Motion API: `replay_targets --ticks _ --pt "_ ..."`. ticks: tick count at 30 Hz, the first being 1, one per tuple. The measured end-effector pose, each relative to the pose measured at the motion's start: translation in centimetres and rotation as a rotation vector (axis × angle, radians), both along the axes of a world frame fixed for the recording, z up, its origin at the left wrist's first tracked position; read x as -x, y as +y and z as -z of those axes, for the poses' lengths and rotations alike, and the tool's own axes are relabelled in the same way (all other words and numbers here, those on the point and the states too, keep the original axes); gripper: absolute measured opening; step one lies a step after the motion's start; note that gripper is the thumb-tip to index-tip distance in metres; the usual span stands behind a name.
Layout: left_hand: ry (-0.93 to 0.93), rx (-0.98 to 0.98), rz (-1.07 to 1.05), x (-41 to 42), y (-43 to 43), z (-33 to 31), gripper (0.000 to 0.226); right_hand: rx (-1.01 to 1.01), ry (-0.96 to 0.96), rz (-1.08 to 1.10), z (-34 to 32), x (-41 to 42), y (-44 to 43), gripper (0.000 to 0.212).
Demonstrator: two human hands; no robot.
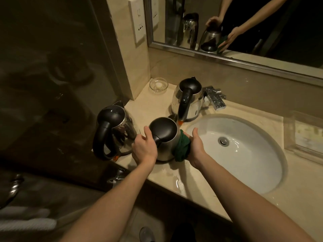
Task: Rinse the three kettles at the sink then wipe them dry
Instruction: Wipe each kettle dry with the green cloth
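Three kettles stand on the wet counter (195,187) left of the sink (253,165). The left hand (144,147) grasps the near kettle (164,135) on its handle side, thumb up by the black lid. The right hand (196,147) holds a bunched green cloth (181,147) against that kettle's right flank. The left kettle (113,130) stands just beside it at the counter's edge. The far kettle (187,100) stands by the tap (215,97), spotted with drops. A glass dish (158,85) sits in the corner, below a mirror (258,55).
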State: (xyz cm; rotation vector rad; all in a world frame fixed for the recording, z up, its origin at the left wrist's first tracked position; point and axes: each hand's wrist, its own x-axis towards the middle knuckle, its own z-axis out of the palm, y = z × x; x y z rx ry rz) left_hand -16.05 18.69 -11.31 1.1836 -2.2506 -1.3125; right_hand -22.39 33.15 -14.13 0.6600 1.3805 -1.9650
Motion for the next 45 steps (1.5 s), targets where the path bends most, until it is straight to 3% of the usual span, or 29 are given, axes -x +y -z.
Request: replay_targets --ticks 8,18,23,35,45 --pt "0.023 0.050 0.191 0.3 -2.0 0.3 0.063 0.081 -0.001 0.005 -0.3 1.4 1.3 0.080" --pt "-0.016 0.070 0.360 0.8 -3.3 0.1 0.059 -0.057 0.075 -0.046 -0.1 2.8 2.1 0.080" --pt "-0.016 0.104 0.455 1.1 -4.0 -0.2 0.058 -0.121 0.029 -0.108 0.4 2.7 2.7 0.090" --pt "-0.021 0.048 0.636 1.7 -4.8 -0.8 0.053 -0.011 0.127 -0.234 -1.8 4.3 3.8 0.090" --pt "-0.035 0.109 0.700 2.3 -5.4 -0.6 0.057 -0.014 0.066 -0.312 0.1 4.7 3.7 0.089"
